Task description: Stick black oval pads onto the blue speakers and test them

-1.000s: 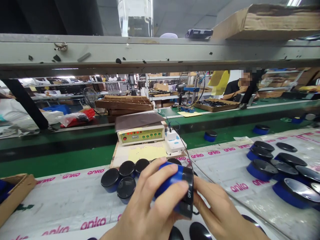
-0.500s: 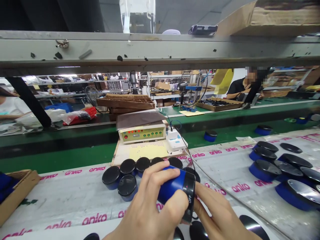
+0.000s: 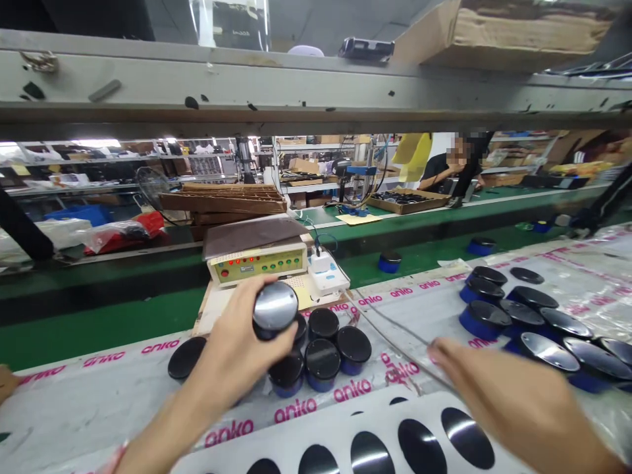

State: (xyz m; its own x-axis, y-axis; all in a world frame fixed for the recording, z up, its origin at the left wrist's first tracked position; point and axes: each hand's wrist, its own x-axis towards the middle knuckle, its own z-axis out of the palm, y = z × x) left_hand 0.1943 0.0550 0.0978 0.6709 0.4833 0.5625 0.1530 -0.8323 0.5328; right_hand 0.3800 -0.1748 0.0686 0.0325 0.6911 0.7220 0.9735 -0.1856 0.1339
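In the head view, your left hand (image 3: 239, 332) grips a black-topped cylinder (image 3: 275, 307) near clustered units (image 3: 322, 359); crowding could cause a knock; your blurred right hand (image 3: 513, 392), grip impossible to tell, could snag the grey cable (image 3: 395, 320) beside it.

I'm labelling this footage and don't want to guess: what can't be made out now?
All in the head view:
Held round piece: underside hidden by its black top and the left hand.
Right hand: fingers blurred, palm turned away.
Sheet of black ovals: cut off by the bottom edge.
Instrument's display: too small to read.
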